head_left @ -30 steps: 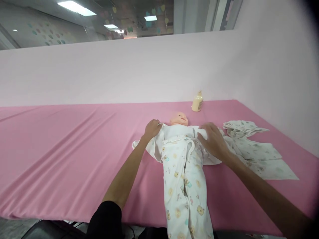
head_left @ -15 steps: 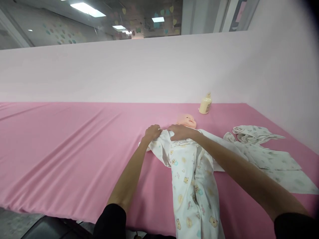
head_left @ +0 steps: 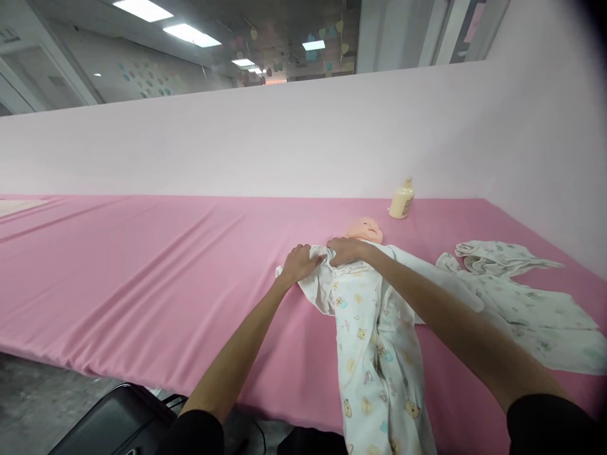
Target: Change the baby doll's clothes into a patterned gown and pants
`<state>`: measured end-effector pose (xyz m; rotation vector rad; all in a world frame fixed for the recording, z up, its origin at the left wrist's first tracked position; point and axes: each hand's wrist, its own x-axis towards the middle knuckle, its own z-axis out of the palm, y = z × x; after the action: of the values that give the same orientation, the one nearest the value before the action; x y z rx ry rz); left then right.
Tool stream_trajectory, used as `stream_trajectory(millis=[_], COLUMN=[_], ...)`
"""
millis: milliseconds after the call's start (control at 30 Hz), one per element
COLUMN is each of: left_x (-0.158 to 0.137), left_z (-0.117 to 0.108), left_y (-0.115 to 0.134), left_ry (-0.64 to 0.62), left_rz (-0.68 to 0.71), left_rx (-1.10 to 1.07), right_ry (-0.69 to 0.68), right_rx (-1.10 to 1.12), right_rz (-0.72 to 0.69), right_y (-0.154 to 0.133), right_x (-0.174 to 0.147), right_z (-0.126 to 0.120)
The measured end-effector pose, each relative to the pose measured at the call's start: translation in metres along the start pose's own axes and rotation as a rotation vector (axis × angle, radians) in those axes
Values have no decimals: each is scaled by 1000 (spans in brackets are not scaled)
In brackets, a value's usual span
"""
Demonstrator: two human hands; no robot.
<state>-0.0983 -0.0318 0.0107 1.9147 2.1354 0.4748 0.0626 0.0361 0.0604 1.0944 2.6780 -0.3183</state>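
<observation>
A baby doll [head_left: 365, 229] lies on the pink sheet, its head toward the wall and its body hidden under clothing. White baby clothes [head_left: 363, 341] with a small bear print cover it, the legs hanging over the near edge. My left hand [head_left: 300, 262] is closed on the sleeve at the left, fingers pinching the cloth. Close beside it, my right hand [head_left: 344, 250] grips the same garment near the doll's shoulder, just below the head. Between the two hands the fabric is bunched up. Whether the doll's arm is inside the sleeve is hidden.
A cream pump bottle [head_left: 401, 200] stands near the back wall. More printed baby clothes [head_left: 535, 303] lie spread at the right. The pink sheet [head_left: 142, 272] has creases on the left. Below the front edge is a black chair [head_left: 116, 417].
My left hand has moved in closer to my right hand, bunching the sleeve between them. The view has shifted slightly to the left.
</observation>
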Motion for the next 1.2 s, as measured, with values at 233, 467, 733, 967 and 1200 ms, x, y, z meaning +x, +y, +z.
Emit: stream_trajectory(millis=[233, 467, 733, 967, 1200], left_x=[-16, -15, -14, -11, -10], left_z=[12, 15, -2, -10, -11], left_y=[4, 0, -26, -52, -73], left_ry=[91, 94, 78, -46, -219], left_rz=[-27, -29, -15, -24, -39], left_rx=[18, 29, -2, -90, -208], right_ry=[37, 97, 78, 131, 230], right_rx=[-38, -142, -142, -57, 85], right_rz=[-24, 60, 64, 63, 68], right_y=[0, -9, 5, 15, 34], right_x=[-6, 6, 4, -16, -33], right_z=[1, 15, 13, 5, 1])
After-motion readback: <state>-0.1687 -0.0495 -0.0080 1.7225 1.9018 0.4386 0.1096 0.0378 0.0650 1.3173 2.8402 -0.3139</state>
